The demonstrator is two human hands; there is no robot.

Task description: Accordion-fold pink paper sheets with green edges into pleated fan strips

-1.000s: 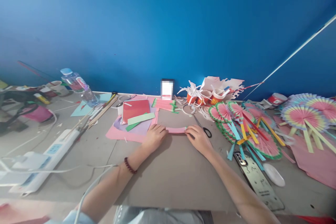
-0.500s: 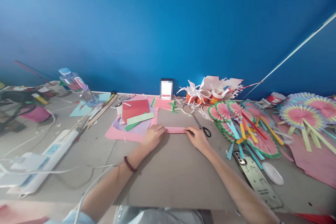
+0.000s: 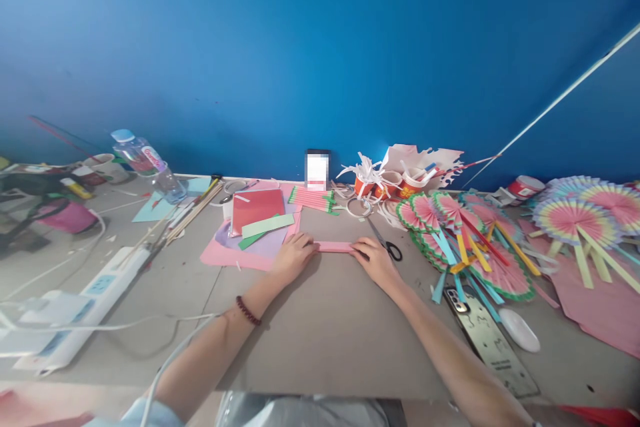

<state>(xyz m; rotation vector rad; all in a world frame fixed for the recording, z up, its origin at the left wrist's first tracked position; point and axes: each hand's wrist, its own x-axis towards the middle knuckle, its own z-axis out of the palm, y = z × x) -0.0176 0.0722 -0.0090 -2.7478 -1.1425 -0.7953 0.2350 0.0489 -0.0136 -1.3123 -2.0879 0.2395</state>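
A narrow folded strip of pink paper (image 3: 335,247) lies crosswise on the grey table in front of me. My left hand (image 3: 296,253) grips its left end, fingers bent and pressed together. At the right end, my right hand (image 3: 373,259) pinches the paper between thumb and fingers. Just beyond my right hand lie black-handled scissors (image 3: 393,250). Behind the strip is a pleated pink paper piece with green edges (image 3: 311,199). Left of it, a red paper pack (image 3: 257,209) and a pale green strip (image 3: 269,225) rest on pink sheets.
Pleated paper fans (image 3: 500,260) spread across the right side, near a phone (image 3: 493,340) and a white oval case (image 3: 520,330). Paper cups (image 3: 413,183) stand by the blue wall. At left are a power strip (image 3: 95,307), a plastic bottle (image 3: 150,163) and a white cable (image 3: 165,363).
The pink strip looks slightly narrower, with a fold line along it. Both hands have shifted only a little and still hold its ends.
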